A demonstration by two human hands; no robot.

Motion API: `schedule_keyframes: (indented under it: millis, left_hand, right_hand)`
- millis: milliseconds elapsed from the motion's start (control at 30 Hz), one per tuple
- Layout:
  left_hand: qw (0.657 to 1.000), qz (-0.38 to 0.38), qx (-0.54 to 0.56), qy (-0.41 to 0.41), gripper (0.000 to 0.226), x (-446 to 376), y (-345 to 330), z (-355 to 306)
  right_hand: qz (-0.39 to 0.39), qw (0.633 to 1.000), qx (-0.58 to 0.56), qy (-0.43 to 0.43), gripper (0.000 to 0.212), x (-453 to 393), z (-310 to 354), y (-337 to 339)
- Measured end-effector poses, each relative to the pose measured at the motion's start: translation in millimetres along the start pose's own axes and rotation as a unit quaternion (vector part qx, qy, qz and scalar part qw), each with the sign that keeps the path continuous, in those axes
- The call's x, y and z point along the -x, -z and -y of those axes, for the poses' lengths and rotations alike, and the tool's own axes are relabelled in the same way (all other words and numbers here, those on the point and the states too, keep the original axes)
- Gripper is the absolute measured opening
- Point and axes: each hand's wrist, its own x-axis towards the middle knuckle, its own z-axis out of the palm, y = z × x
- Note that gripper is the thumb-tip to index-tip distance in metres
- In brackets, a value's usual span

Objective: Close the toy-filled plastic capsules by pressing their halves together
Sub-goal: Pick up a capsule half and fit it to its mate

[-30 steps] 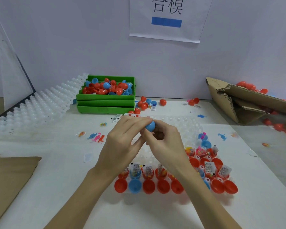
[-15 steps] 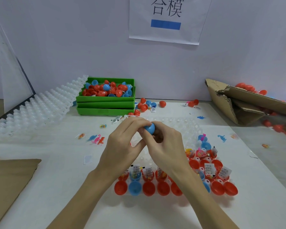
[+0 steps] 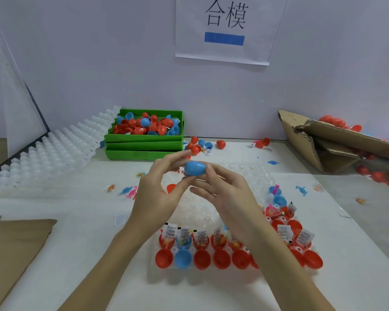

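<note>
A closed blue capsule (image 3: 194, 168) is held in the air above the clear plastic tray (image 3: 257, 175). My left hand (image 3: 157, 194) pinches its left end between thumb and fingertips. My right hand (image 3: 227, 194) holds its right end with the fingertips, the other fingers loosely spread. In the tray's near rows stand open red and blue capsule halves with toy packets (image 3: 185, 237) in them, and a front row of empty halves (image 3: 201, 259). More filled halves (image 3: 283, 230) sit at the tray's right side, partly hidden by my right forearm.
Stacked green bins (image 3: 144, 145) of red and blue halves stand at the back. White trays (image 3: 54, 149) lean at the left, a torn cardboard box (image 3: 319, 140) lies at the right, brown cardboard (image 3: 14, 243) at the near left. Small toy dinosaurs (image 3: 130, 191) and loose capsules (image 3: 220, 144) lie scattered.
My fingers have loosened and spread around the capsule, which now shows as a whole closed blue egg. Both hands have risen slightly.
</note>
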Motion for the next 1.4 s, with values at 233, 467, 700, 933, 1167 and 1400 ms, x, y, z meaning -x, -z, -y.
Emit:
schedule_keyframes:
  millis: [233,467,700,933,1167,1400]
  left_hand:
    - [0.997,0.035,0.07,0.009,0.041,-3,4,1]
    - [0.989,0.03,0.147,0.012,0.037,-4,3,3]
    - [0.997,-0.017,0.063,-0.046,0.037,-3,4,0]
    - [0.99,0.095,0.104,0.023,0.041,-6,8,5]
    - [0.938,0.085,0.279,0.189,0.038,-6,2,1]
    - [0.887,0.069,0.384,0.245,0.038,-6,2,4]
  right_hand:
    - [0.081,0.975,-0.186,-0.088,0.04,-1,3,3]
    - [0.127,0.953,-0.249,-0.12,0.035,1,1,-8]
    - [0.104,0.961,-0.239,-0.089,0.036,1,-5,-12]
    - [-0.019,0.995,0.062,0.081,0.033,2,-6,-8]
    - [-0.121,0.831,0.459,0.288,0.045,-1,-20,-5]
    - [-0.131,0.76,0.536,0.344,0.038,0,-23,-4]
